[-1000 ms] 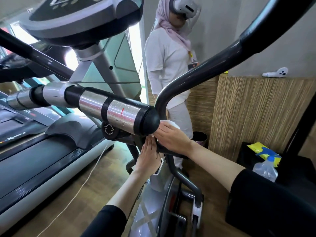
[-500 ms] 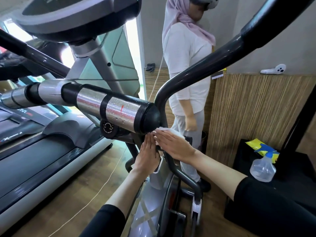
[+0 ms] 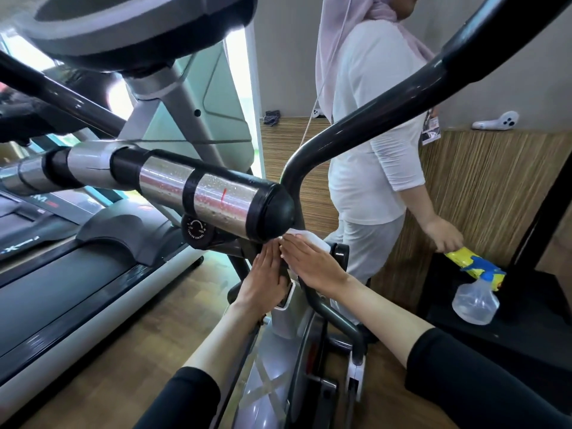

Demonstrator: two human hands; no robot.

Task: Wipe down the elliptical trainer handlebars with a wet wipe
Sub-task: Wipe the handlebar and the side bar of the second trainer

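Note:
The elliptical's curved black handlebar (image 3: 371,113) sweeps from top right down to its pivot at centre. A fixed handlebar (image 3: 210,199) with chrome sensor bands and a black end cap crosses in front from the left. My right hand (image 3: 312,267) lies flat on a white wet wipe (image 3: 305,236), pressing it against the black bar's lower end just below the end cap. My left hand (image 3: 263,283) rests beside it with straight fingers against the frame post, fingertips touching the right hand's.
A person in white (image 3: 371,150) stands close behind the bar, one hand on a yellow packet (image 3: 473,263) on a black stand. A spray bottle (image 3: 476,300) stands there too. A treadmill (image 3: 62,289) fills the left. The console (image 3: 130,26) hangs overhead.
The person in white has walked right and reached down to the yellow packet. My hands stay at the same spot on the bar, shifted only slightly.

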